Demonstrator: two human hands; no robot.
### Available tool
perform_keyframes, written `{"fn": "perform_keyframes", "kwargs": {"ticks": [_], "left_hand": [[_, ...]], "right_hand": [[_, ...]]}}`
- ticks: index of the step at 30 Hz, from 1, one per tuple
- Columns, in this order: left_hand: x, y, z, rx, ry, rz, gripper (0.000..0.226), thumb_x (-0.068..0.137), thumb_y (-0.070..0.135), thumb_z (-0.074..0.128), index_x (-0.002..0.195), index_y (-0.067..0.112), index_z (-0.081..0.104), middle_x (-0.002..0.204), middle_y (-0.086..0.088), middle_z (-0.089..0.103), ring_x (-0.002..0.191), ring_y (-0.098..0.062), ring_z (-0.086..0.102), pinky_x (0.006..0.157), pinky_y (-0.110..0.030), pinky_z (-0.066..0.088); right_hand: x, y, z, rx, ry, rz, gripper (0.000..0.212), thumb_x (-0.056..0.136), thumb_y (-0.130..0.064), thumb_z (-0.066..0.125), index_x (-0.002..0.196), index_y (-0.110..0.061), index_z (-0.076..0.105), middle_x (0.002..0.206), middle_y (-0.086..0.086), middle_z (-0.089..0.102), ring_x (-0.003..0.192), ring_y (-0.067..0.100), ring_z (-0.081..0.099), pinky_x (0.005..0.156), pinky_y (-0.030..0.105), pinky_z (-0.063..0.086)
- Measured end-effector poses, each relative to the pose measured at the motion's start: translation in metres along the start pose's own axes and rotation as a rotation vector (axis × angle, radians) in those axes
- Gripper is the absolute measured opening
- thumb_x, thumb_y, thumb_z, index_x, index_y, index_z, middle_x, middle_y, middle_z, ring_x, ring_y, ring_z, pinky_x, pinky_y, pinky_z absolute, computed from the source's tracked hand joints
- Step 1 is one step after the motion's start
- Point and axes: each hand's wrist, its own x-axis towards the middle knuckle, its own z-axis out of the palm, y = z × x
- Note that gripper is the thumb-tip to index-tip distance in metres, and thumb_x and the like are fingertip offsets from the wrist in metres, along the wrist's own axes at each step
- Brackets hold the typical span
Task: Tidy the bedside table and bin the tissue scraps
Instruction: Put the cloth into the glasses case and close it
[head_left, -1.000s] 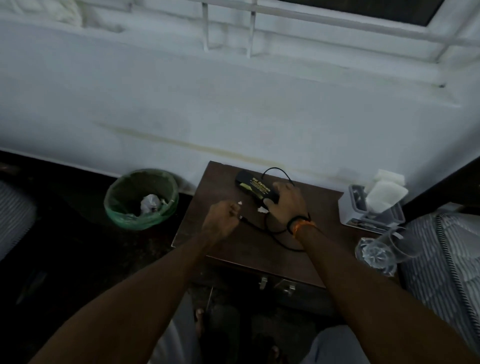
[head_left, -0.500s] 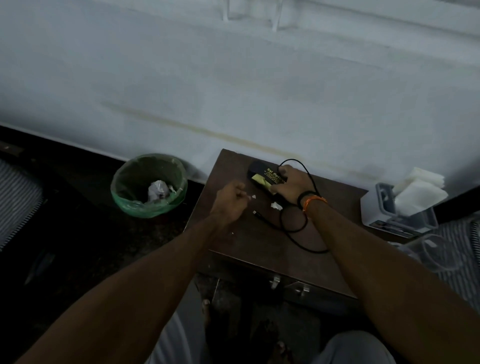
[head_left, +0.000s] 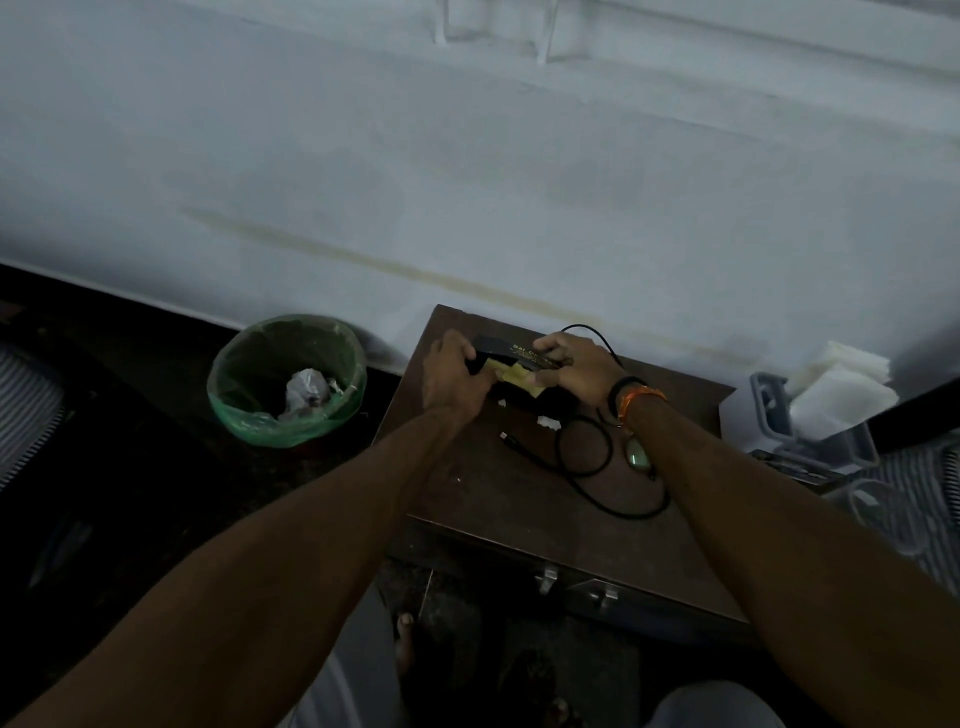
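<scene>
Both hands, left (head_left: 451, 378) and right (head_left: 576, 370), grip the black case (head_left: 511, 358), lengthwise along the table's (head_left: 498, 499) rear edge.

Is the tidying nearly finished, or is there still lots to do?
About halfway, I'd guess. Done: crumpled tissue already lies in the green bin. In hand: the left hand and right hand both grip the black case at the back of the bedside table. Left: small white tissue scraps still lie on the table, and the black cable sprawls loose.
</scene>
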Motion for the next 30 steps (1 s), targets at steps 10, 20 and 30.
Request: {"fn": "perform_keyframes", "kwargs": {"ticks": [10, 20, 30], "left_hand": [[0.009, -0.008, -0.002, -0.049, -0.108, -0.069, 0.056, 0.066, 0.02, 0.088, 0.096, 0.013, 0.041, 0.094, -0.002, 0.052, 0.087, -0.017, 0.049, 0.055, -0.022, 0.033], [0.013, -0.025, 0.005, -0.003, -0.133, 0.082, 0.026, 0.069, 0.025, 0.085, 0.091, 0.022, 0.07, 0.106, 0.0, 0.068, 0.105, -0.019, 0.059, 0.099, -0.049, 0.045], [0.013, -0.019, -0.003, 0.215, -0.217, 0.134, 0.05, 0.075, 0.038, 0.08, 0.118, 0.015, 0.069, 0.121, -0.01, 0.058, 0.11, -0.024, 0.054, 0.093, -0.032, 0.043]], "right_hand": [[0.024, 0.004, -0.005, 0.069, 0.015, -0.011, 0.034, 0.085, -0.039, 0.073, 0.114, -0.022, 0.065, 0.123, 0.002, 0.067, 0.113, 0.022, 0.062, 0.104, 0.044, 0.046], [0.035, -0.008, -0.002, -0.147, 0.56, 0.091, 0.04, 0.073, -0.051, 0.078, 0.077, -0.014, 0.064, 0.082, 0.002, 0.066, 0.077, 0.02, 0.061, 0.068, 0.037, 0.053], [0.014, -0.028, 0.026, -0.453, 0.498, -0.097, 0.013, 0.084, -0.024, 0.064, 0.084, -0.011, 0.064, 0.093, 0.009, 0.06, 0.085, 0.029, 0.06, 0.069, 0.037, 0.049]]}}
